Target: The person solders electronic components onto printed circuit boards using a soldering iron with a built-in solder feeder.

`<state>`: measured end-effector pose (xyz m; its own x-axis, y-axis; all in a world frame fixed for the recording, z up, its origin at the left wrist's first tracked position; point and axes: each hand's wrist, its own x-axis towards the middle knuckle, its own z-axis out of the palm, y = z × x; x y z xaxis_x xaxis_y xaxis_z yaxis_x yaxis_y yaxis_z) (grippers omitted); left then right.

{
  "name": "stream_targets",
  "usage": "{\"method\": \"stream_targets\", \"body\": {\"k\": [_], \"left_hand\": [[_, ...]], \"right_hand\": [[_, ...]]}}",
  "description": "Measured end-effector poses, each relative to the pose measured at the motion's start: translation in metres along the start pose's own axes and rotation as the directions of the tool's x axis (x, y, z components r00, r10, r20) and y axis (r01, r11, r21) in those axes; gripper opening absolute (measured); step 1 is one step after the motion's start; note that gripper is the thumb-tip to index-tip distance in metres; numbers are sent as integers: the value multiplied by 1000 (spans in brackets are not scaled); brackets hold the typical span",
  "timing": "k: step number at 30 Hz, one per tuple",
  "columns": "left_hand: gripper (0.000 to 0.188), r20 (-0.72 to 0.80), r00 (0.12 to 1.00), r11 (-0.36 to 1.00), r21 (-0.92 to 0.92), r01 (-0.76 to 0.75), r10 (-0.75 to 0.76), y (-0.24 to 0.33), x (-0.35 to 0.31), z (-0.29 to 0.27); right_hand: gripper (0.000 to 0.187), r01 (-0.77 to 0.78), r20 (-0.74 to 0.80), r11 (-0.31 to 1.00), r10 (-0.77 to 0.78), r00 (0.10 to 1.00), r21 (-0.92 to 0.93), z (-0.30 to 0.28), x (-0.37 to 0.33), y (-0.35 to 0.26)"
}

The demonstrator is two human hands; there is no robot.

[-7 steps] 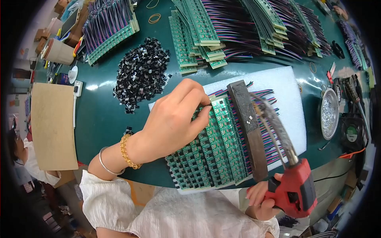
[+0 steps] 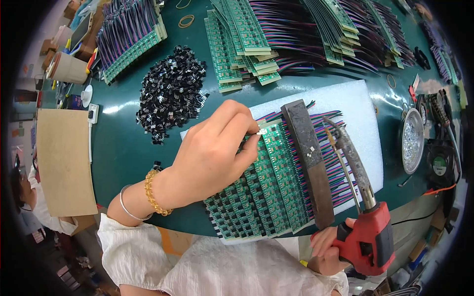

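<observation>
My left hand is closed in a pinch at the top end of a row of green circuit boards. Between thumb and forefinger sits a small pin connector, mostly hidden, its pale pins at the board's edge. Black connectors line the boards further left. My right hand grips a red and black soldering gun, its tip raised over the coloured wires. A dark metal bar lies across those wires, with tiny white bits on top. Boards and bar rest on a white foam sheet.
A heap of black connectors lies on the green table. Stacked wired boards fill the far side. To the right are a metal dish and a small fan; to the left, a brown board and another person.
The soldering gun's tip has shifted slightly and is now sharper to see. My left hand keeps its pinch at the board's end, and the whole view has drifted a little.
</observation>
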<state>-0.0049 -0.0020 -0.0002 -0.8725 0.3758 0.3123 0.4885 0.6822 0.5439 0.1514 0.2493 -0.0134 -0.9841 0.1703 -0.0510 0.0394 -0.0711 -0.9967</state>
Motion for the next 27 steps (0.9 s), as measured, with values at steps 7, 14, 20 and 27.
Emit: {"method": "stream_targets", "body": {"k": [7,14,20,27], "left_hand": [[14,32,999,1000,-9,-9,9,0,3,-1],[14,31,999,1000,-6,-23,23,-2,2,-1],[18,-6,1000,998,-64,-22,21,-4,2,0],[19,13,1000,998,-68,-12,13,-4,4,0]], "right_hand": [[79,11,416,993,-61,907,121,-1,13,-7],[82,-161,307,977,113,945,137,7,-13,2],[80,-117,301,986,76,951,118,9,-6,8],[68,-166,300,969,107,948,181,7,-6,8]]}}
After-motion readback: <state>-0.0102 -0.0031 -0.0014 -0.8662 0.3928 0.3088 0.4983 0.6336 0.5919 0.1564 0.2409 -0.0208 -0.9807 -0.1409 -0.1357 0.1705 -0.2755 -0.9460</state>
